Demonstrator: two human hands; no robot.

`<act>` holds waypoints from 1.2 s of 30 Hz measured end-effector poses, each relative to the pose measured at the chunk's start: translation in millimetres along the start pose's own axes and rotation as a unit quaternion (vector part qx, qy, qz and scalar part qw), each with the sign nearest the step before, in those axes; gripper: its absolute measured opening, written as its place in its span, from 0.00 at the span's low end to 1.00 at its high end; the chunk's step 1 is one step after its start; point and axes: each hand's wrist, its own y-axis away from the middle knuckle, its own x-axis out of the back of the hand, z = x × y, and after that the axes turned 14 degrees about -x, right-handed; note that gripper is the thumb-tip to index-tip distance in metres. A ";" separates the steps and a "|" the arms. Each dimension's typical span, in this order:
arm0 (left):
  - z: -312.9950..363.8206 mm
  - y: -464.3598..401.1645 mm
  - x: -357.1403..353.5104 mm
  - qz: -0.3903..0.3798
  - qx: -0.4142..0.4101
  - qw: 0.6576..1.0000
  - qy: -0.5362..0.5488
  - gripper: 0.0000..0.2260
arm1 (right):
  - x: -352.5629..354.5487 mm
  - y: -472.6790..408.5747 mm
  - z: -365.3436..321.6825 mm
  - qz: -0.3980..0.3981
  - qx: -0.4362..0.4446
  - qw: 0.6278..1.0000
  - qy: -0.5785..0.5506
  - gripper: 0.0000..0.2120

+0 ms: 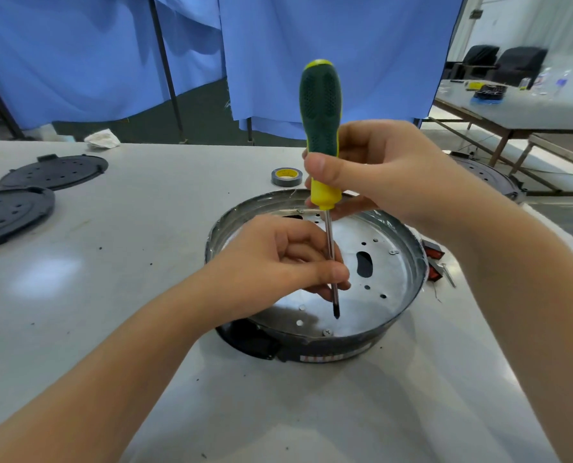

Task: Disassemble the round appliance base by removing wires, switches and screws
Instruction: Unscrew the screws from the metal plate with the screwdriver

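Observation:
The round appliance base (408,295) lies on the white table, a dark ring around a silver metal plate with several holes. A screw (327,332) sits in the plate near its front rim. My right hand (378,172) grips the green and yellow handle of a screwdriver (320,105), held upright over the base. My left hand (278,262) pinches the screwdriver's metal shaft low down. The black tip hovers just above the plate, a little behind the front screw.
Two black round perforated covers (53,172) (9,215) lie at the far left. A roll of tape (286,177) sits behind the base. Red switches (434,262) lie right of the base. Another round base (492,177) stands at the table's right edge. Blue curtains hang behind.

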 end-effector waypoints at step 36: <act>2.1 3.3 5.0 -0.108 0.028 0.992 -0.066 0.01 | 6.1 13.3 -11.1 -0.022 0.022 0.994 0.102 0.20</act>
